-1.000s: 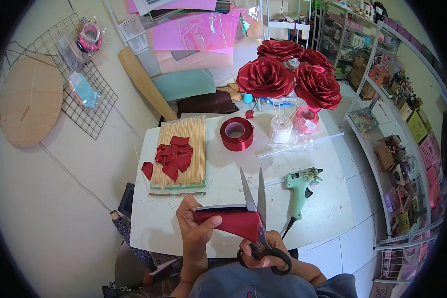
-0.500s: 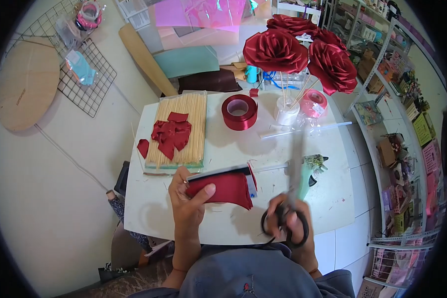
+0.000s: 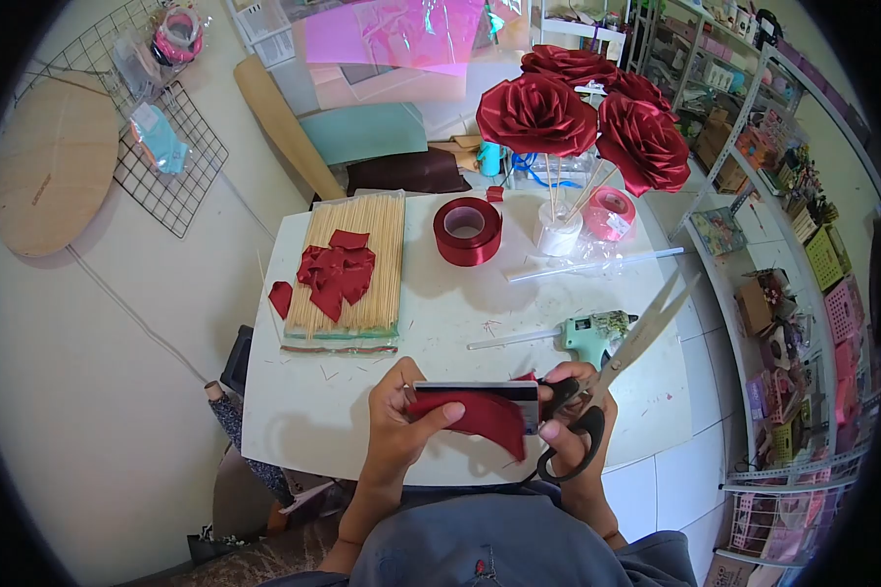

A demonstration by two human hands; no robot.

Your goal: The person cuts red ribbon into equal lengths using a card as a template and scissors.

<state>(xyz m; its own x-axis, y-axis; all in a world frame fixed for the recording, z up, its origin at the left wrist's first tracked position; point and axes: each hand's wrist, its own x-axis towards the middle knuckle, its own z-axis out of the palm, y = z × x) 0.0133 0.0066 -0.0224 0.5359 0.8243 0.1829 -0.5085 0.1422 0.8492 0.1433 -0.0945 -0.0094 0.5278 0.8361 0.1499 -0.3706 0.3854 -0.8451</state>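
Note:
Between the thumb and fingers of my left hand (image 3: 392,421) is a flat card (image 3: 475,390) with a dark stripe along its upper edge. A piece of red satin ribbon (image 3: 485,415) lies against the card, pinned by that thumb, its right end hanging below. My right hand (image 3: 585,455) grips black-handled scissors (image 3: 639,338) whose blades point up and right, slightly apart. The right fingertips are at the card's right end; whether they pinch the ribbon there is hard to see. Cut red ribbon pieces (image 3: 338,274) lie on a pack of wooden skewers (image 3: 388,264).
Beyond my hands, a mint glue gun (image 3: 585,336) lies on the white table (image 3: 313,401). A red ribbon roll (image 3: 470,256) stands farther back. Several red ribbon roses (image 3: 538,115) on sticks rise from a white holder (image 3: 556,235), beside a pink roll (image 3: 612,210). Shelves (image 3: 744,176) line the right.
My right hand has come up and left to the card's right end, and the scissors have tilted rightward. My left hand has moved slightly right and down with the card and ribbon.

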